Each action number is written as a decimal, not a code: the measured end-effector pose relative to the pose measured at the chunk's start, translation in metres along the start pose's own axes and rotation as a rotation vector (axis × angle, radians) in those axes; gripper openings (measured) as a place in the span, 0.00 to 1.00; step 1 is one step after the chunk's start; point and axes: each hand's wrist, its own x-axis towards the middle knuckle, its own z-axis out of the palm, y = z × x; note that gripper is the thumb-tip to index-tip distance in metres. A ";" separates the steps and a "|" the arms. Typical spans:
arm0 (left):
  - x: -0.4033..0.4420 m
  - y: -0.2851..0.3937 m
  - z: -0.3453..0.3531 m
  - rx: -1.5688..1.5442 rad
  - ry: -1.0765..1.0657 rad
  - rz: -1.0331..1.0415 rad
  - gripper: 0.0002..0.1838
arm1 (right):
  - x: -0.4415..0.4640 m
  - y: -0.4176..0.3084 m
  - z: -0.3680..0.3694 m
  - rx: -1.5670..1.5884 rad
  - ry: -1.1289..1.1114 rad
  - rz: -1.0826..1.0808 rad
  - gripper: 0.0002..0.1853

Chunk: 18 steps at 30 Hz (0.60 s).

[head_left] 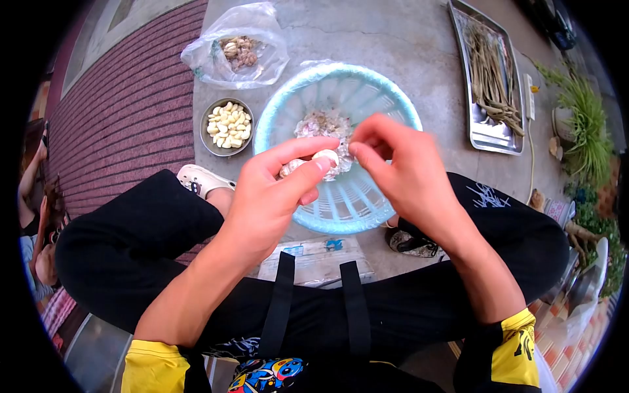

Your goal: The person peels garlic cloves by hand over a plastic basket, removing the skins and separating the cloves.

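Note:
My left hand [272, 187] is closed around pale garlic [325, 158], held between thumb and fingers, with more of it showing in the palm. Close beside it, my right hand [406, 167] has its thumb and fingertips pinched together; whatever they hold is too small to make out. Both hands are above a light-blue plastic basket [341, 213], in whose bottom lie papery garlic skins [321, 124]. Left of the basket, a metal bowl [204, 139] holds many peeled garlic cloves [228, 124].
Beyond the bowl, a clear plastic bag [268, 39] contains unpeeled garlic [241, 52]. A metal tray [495, 143] with dried stalks [490, 78] lies at the right, near a potted plant [586, 124]. A person's bare limbs [39, 157] show at the far left edge.

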 end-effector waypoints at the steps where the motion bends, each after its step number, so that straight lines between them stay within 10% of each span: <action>1: 0.000 0.001 0.002 -0.009 0.014 0.020 0.15 | -0.001 0.006 0.003 -0.067 -0.003 -0.160 0.06; 8: 0.002 -0.004 0.000 0.186 0.117 0.157 0.11 | -0.006 -0.011 0.009 0.298 -0.020 -0.127 0.07; 18: 0.001 -0.003 -0.001 0.129 0.094 0.040 0.10 | -0.009 -0.011 0.006 -0.044 0.000 -0.314 0.05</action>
